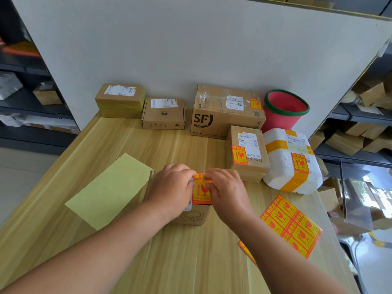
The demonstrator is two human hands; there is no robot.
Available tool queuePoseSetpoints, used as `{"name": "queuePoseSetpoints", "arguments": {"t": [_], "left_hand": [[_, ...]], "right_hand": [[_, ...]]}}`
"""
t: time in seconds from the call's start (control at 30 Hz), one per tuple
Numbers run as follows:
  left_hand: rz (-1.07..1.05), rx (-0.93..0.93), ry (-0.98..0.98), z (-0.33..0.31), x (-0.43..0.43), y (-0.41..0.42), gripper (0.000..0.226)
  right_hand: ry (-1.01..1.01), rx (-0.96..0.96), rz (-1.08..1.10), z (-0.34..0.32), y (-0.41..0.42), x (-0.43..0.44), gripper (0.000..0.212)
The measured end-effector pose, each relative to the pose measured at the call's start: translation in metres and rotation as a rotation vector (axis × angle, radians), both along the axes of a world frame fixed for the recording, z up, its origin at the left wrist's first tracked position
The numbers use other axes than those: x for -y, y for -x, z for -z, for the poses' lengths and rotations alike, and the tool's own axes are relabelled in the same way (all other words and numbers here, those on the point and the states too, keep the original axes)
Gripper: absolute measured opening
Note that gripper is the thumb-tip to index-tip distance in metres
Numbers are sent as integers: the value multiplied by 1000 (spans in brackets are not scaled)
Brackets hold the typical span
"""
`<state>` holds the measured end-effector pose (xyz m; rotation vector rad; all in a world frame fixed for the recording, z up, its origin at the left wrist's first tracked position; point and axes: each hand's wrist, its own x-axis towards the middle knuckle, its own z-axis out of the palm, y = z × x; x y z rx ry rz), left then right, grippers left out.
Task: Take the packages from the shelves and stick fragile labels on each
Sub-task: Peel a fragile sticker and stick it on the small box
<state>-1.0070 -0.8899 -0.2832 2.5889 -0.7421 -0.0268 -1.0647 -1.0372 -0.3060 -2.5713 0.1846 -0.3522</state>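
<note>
A small cardboard box [192, 217] sits mid-table under both hands. A red-and-yellow fragile label [202, 193] lies on its top. My left hand [171, 187] and my right hand [228, 193] meet at the label's top edge, each pinching a corner with bent fingers. The hands hide most of the box top. A sheet of fragile labels [291, 227] lies on the table to the right. An SF box [224, 111], a smaller brown box [246, 153] and a white foam package [292, 162] each carry a label.
Two unlabelled boxes [119, 100] [163, 113] stand along the white back wall. A red bucket [284, 109] is at the back right. A yellow-green backing sheet [108, 189] lies left of the hands. Shelves with more parcels [369, 92] flank the wooden table [180, 262].
</note>
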Motion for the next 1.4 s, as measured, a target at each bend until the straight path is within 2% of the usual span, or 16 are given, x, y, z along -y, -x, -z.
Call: {"name": "queuePoseSetpoints", "arguments": {"t": [0.17, 0.33, 0.47, 0.87, 1.03, 1.13, 1.23, 1.27, 1.33, 1.4], "left_hand": [[120, -83, -204, 9, 2, -1, 52], [130, -103, -292, 14, -2, -2, 61], [161, -109, -359, 16, -7, -1, 68], [204, -125, -422, 20, -13, -5, 72], [154, -113, -410, 19, -13, -5, 77], [-84, -92, -319, 14, -17, -6, 92], [-492, -261, -143, 5, -24, -8, 102], [-605, -386, -21, 2, -26, -9, 97], [-709, -668, 256, 2, -27, -10, 74], [-682, -798, 343, 5, -26, -10, 52]], "right_hand": [[86, -236, -58, 8, 5, 2, 43], [32, -282, -68, 8, 4, 2, 49], [-52, -336, -54, 11, 10, 7, 64], [-187, -391, -130, 22, 18, 13, 65], [-245, -394, -124, 20, 18, 14, 68], [-381, -347, -13, 13, 20, 11, 76], [-510, -362, 92, 9, 17, 8, 76], [-556, -373, 120, 9, 14, 6, 73], [-690, -410, 169, 9, 9, 2, 66], [-793, -427, 200, 11, 4, -2, 50]]}}
